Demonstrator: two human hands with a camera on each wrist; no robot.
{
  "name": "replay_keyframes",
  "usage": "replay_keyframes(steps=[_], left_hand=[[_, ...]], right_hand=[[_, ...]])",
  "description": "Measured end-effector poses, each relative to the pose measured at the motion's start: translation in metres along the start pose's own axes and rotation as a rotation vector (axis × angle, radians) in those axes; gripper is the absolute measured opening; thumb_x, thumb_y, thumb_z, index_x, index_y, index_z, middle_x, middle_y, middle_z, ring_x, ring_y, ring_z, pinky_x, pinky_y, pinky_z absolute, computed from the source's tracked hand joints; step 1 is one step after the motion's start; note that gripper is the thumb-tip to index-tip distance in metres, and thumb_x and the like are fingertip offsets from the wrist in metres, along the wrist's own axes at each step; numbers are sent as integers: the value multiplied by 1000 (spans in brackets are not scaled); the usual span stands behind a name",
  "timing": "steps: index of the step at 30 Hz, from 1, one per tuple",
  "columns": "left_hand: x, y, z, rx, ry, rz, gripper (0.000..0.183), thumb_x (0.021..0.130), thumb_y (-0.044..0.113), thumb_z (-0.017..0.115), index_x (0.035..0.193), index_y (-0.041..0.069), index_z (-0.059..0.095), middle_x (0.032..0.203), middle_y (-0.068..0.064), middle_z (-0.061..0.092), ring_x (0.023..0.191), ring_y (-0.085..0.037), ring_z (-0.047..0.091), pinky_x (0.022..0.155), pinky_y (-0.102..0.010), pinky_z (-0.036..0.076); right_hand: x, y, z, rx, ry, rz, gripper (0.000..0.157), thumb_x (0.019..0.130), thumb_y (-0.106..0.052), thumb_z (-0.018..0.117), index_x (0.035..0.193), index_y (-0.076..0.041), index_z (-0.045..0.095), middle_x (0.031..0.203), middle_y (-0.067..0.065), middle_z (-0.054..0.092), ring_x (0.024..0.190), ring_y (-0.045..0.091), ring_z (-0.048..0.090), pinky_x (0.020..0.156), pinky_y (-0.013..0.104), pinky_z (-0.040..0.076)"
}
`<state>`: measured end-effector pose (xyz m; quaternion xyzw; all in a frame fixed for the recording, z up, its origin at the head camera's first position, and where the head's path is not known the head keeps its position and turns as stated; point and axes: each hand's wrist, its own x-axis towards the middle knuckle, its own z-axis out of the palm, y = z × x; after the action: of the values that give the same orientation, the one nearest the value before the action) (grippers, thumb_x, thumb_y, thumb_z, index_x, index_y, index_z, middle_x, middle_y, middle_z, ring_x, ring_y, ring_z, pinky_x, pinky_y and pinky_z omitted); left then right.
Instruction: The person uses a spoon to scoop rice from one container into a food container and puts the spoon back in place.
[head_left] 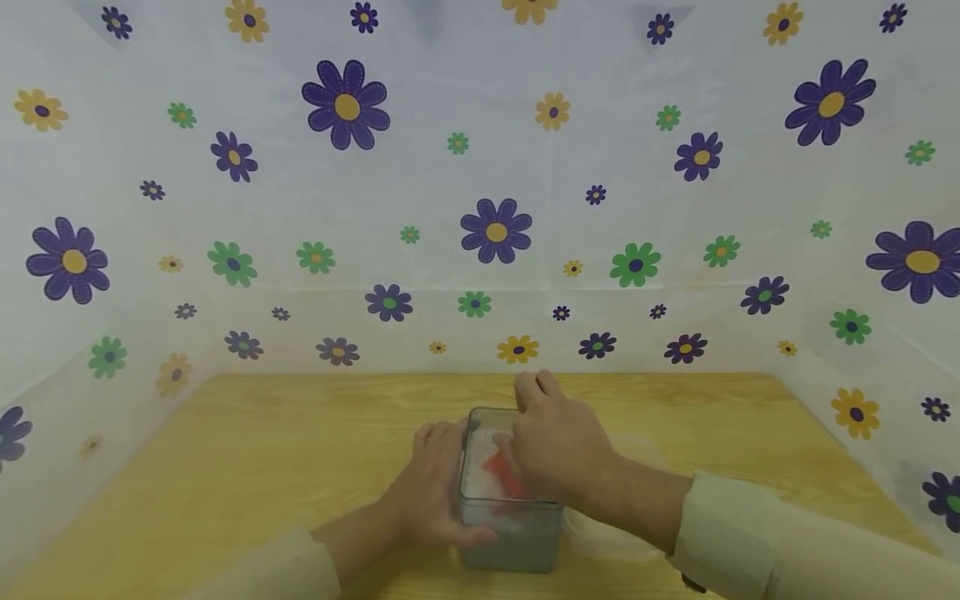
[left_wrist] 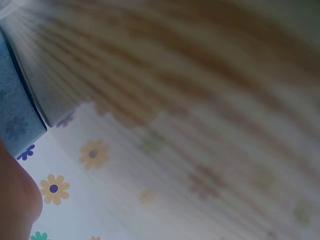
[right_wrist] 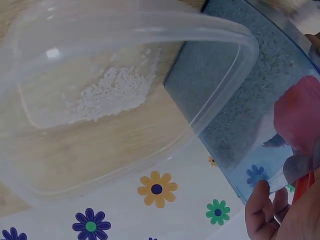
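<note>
A clear bluish rectangular container [head_left: 510,546] stands on the table with white rice [right_wrist: 225,75] inside. My left hand [head_left: 431,487] holds its left side, thumb across the near face. Over the open top, my right hand [head_left: 562,437] grips a red scoop [right_wrist: 300,112] by its handle. The scoop's head is down inside the container, close to the rice. In the left wrist view, part of the blue container [left_wrist: 17,100] shows at the left edge. To its right, a see-through plastic tub [right_wrist: 250,50] has a small heap of rice grains [right_wrist: 115,92] in it.
The wood-grain table [head_left: 300,450] reaches back to a white flower-printed sheet [head_left: 420,183], which also rises at the left and right. My right forearm [head_left: 652,500] passes over the clear tub in the head view.
</note>
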<state>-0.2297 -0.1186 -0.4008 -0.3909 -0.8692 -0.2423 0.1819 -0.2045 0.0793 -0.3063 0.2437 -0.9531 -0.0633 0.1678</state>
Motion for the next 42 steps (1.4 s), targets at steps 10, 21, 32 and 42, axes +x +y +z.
replay_keyframes(steps=[10, 21, 32, 42], left_hand=[[0, 2, 1, 50, 20, 21, 116, 63, 86, 48, 142, 2, 27, 119, 2, 49, 108, -13, 42, 96, -43, 23], [0, 3, 0, 44, 0, -12, 118, 61, 84, 53, 142, 2, 26, 119, 0, 49, 110, -14, 42, 98, -43, 23], [-1, -2, 3, 38, 24, 31, 115, 61, 83, 55, 141, 5, 28, 118, 3, 49, 108, -13, 41, 94, -42, 23], [1, 1, -1, 26, 35, 41, 115, 62, 83, 53, 142, 4, 27, 119, 2, 50, 107, -13, 42, 96, -42, 22]], right_hand=[[-2, 3, 3, 79, 16, 53, 55, 91, -48, 47, 52, -12, 59, 96, 0, 46, 95, 17, 41, 54, 25, 49], [-4, 8, 2, 157, 4, 137, 54, 91, -48, 45, 51, -14, 59, 102, -1, 43, 91, 15, 40, 44, 23, 38], [-10, 11, -2, 207, 51, 167, 51, 89, -48, 48, 49, -18, 59, 94, -4, 44, 86, 12, 40, 42, 22, 34], [-13, 26, -7, 277, 112, 212, 50, 88, -44, 54, 45, -20, 57, 87, -2, 43, 81, 10, 39, 40, 21, 33]])
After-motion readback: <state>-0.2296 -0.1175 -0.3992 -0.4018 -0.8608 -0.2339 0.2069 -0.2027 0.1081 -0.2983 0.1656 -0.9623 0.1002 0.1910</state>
